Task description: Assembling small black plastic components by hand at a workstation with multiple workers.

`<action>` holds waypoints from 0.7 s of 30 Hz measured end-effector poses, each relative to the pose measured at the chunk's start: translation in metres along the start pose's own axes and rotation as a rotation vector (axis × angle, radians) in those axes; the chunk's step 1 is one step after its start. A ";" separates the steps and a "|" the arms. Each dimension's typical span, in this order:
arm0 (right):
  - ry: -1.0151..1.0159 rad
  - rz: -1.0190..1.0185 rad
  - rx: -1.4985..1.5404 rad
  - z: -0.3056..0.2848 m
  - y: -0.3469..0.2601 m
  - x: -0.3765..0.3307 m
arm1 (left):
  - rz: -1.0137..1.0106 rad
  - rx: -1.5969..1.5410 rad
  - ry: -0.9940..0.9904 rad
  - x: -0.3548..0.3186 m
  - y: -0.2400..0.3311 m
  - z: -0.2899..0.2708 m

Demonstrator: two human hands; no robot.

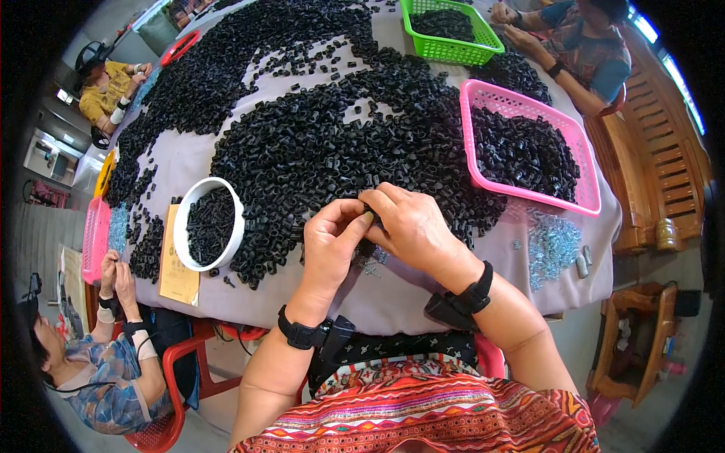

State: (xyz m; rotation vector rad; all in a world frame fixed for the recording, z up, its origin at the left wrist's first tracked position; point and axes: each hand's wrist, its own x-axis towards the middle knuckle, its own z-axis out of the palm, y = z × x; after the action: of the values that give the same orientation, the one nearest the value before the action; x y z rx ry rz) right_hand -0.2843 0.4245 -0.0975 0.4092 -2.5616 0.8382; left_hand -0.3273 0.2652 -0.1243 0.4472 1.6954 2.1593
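Note:
My left hand [332,245] and my right hand [414,226] meet at the near edge of a large heap of small black plastic pieces [325,151]. Their fingertips are pinched together around one dark piece, mostly hidden by the fingers. It seems to be one of the small black plastic pieces. Under my hands lie a few small clear, bluish bits [371,266]. A round white bowl [239,238] of smaller black parts stands to the left of my left hand. Beyond my right hand sits a pink basket [529,192] filled with black pieces.
A bigger pile of clear bits [553,249] lies at the right, by two small greyish objects [583,263]. A brown paper card [179,275] is beside the bowl. A green basket [453,50] stands farther back. Other people work around the cloth-covered table [400,306].

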 end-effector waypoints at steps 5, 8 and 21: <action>0.006 -0.003 -0.085 0.001 0.006 -0.002 | 0.000 0.224 -0.055 0.003 0.001 0.000; 0.035 -0.028 -0.118 0.002 0.006 -0.003 | 0.024 0.356 -0.107 0.004 0.002 -0.003; 0.036 -0.026 -0.149 0.005 0.003 -0.002 | -0.008 0.253 -0.127 0.002 0.001 -0.003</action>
State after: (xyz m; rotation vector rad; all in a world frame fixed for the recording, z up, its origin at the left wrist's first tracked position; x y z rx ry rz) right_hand -0.2852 0.4237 -0.1037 0.3778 -2.5586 0.6343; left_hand -0.3310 0.2630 -0.1237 0.6291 1.9001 1.8742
